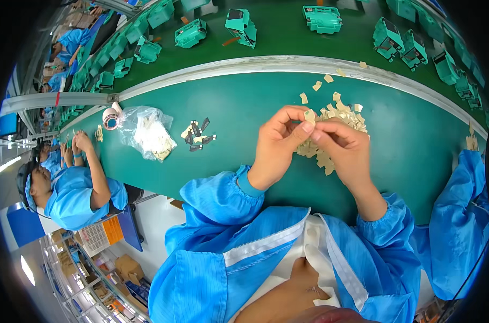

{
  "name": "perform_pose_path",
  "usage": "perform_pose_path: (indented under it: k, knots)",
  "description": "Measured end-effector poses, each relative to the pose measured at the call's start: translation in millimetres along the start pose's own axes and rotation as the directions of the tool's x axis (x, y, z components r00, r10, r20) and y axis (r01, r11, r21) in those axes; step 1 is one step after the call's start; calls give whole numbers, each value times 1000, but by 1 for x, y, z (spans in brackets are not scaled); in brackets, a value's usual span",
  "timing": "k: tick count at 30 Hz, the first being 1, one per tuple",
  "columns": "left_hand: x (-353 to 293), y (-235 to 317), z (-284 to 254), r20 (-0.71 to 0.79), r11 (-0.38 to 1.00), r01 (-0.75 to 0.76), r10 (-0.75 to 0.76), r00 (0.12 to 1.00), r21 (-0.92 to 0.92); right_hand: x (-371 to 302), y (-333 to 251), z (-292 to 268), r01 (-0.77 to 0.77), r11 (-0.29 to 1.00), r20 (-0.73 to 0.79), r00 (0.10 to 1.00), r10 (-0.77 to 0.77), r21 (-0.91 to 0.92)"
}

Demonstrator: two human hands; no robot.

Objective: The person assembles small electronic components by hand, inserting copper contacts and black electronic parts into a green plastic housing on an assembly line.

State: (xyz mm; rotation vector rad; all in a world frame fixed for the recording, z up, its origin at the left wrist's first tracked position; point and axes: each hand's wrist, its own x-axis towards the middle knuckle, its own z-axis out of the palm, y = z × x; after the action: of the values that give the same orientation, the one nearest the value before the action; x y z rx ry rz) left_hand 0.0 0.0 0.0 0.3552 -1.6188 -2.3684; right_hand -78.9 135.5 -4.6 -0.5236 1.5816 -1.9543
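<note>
Between the fingertips of both hands is a small cream-coloured piece (309, 116). My left hand (279, 142) pinches it between thumb and forefinger. From the other side my right hand (346, 151) meets it, thumb and forefinger pressed together near its edge. Under and behind my hands spreads a pile of similar cream pieces (326, 160) on the green tabletop (212, 102). Several loose pieces (317, 85) lie beyond the pile, toward the rail. Part of the pile is hidden by my hands.
Left of my hands lies a small heap of black and cream parts (197, 134). Farther left are a clear plastic bag (150, 134) of pale pieces and a white-and-pink roll (111, 117). Past the metal rail (244, 65), green housings (322, 19) stand on a belt. Co-workers sit on both sides.
</note>
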Motion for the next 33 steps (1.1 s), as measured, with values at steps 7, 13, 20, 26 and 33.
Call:
perform_pose_path:
  k: [7,13,20,26,33]
  knots:
    - [7,23,-4,161,639,-207,130,978,741,9,-10,-10,95,994,-88,991,-99,-53]
    - [3,9,-3,14,872,-124,134,991,474,8,-8,-13,-157,982,84,983,166,-102]
    - [6,3,-7,249,499,-461,435,866,734,6,-4,-11,-38,999,63,997,38,0]
    - [7,-1,-7,292,357,-508,510,809,784,4,2,-7,200,943,-31,976,-216,-264]
    - [8,-3,-12,317,382,-527,490,812,759,9,1,-10,396,795,113,914,-390,-459]
